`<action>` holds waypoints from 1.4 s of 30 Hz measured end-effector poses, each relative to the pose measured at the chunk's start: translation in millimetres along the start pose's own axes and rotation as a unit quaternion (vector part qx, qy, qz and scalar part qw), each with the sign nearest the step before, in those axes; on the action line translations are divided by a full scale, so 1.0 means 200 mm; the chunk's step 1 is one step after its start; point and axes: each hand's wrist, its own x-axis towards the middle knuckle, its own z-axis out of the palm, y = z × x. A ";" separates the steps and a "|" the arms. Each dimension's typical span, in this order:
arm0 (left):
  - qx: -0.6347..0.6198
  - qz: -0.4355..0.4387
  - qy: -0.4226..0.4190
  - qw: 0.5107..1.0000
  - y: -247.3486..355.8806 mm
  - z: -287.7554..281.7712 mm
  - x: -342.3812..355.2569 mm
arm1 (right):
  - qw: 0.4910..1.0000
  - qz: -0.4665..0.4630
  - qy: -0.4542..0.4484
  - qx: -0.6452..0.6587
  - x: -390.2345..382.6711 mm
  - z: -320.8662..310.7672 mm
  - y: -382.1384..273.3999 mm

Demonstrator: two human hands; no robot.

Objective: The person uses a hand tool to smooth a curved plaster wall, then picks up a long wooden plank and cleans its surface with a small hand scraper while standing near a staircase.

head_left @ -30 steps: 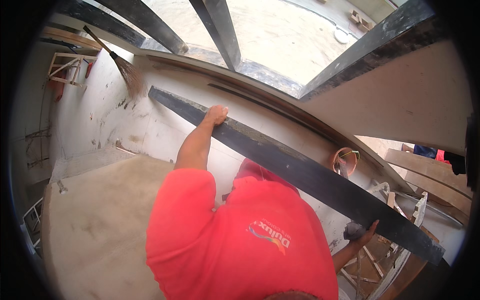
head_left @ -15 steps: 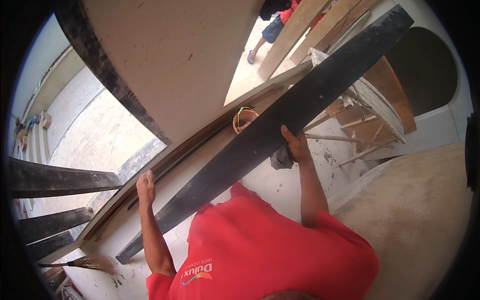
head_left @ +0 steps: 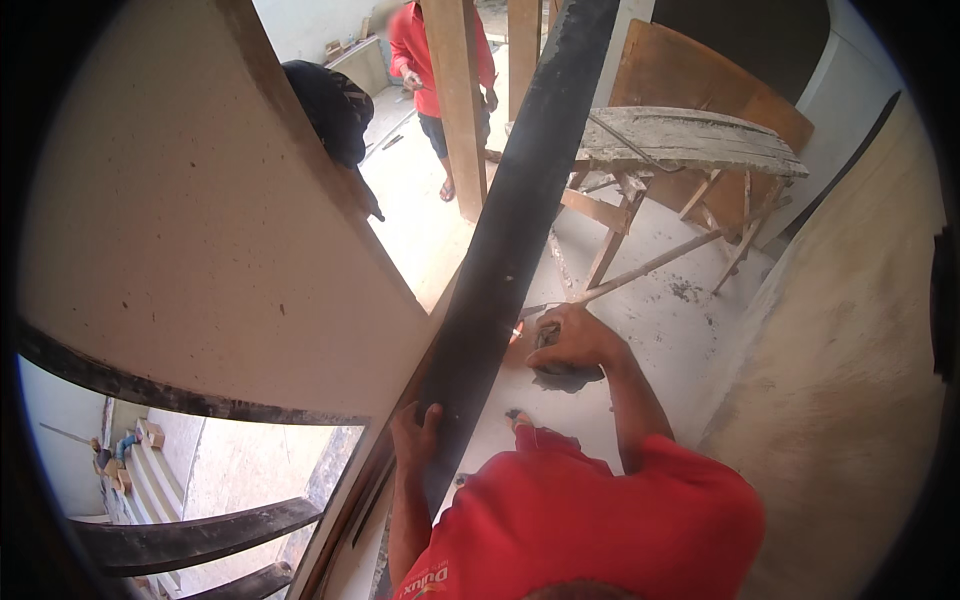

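A long black plank (head_left: 520, 190) stretches from the upper middle of the view down past my left side, its lower end partly behind my arm. My left hand (head_left: 416, 436) grips its left edge, thumb on the dark face and the other fingers out of sight behind. Just right of the plank, my right hand (head_left: 575, 340) is closed around a crumpled dark grey sheet (head_left: 568, 377), cloth or sandpaper, I cannot tell which. A gap shows between this hand and the plank.
A rough plank-topped trestle (head_left: 690, 140) stands ahead right, with a brown board (head_left: 700, 70) behind it. Beyond upright wooden planks (head_left: 455, 110), a person in a red shirt (head_left: 405, 45) stands near a dark-clothed person (head_left: 325, 110). A pale panel (head_left: 200, 240) rises at left.
In view, the plank has swung steeper. My left hand went from the ledge at left to the plank's edge. My right hand came off the plank, keeping the grey sheet.
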 end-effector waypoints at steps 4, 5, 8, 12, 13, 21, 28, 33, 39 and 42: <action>0.019 -0.007 -0.035 0.999 0.09 0.06 0.01 | 0.940 -0.149 0.284 0.115 0.03 -0.52 0.06; 0.020 0.001 -0.033 0.999 0.12 0.07 0.01 | 0.905 -0.226 0.357 0.052 0.11 -0.61 0.03; 0.015 0.036 0.006 0.999 0.23 0.11 -0.03 | 0.865 -0.264 0.410 -0.118 0.43 -0.77 -0.05; 0.012 0.033 0.035 0.999 0.14 0.14 -0.14 | 0.863 -0.256 0.391 -0.192 1.02 -1.10 0.17; 0.009 0.012 0.017 1.000 0.08 0.17 -0.16 | 0.856 -0.233 0.410 -0.209 1.10 -1.25 0.20; 0.009 0.012 0.224 0.974 -0.13 0.31 -0.50 | 0.779 -0.072 0.576 -0.236 1.56 -2.31 0.36; 0.244 0.032 0.311 0.918 -0.26 0.20 -0.73 | 0.869 -0.170 0.387 -0.258 1.72 -2.22 0.13; 0.215 0.051 0.302 0.928 -0.23 0.18 -0.68 | 0.789 -0.107 0.565 -0.217 1.66 -2.52 0.19; 0.199 0.041 0.311 0.928 -0.18 0.16 -0.69 | 0.800 -0.134 0.474 -0.343 1.73 -2.43 0.05; 0.241 0.021 0.233 0.942 0.02 0.02 -0.63 | 0.831 -0.205 0.411 -0.312 1.64 -1.91 -0.08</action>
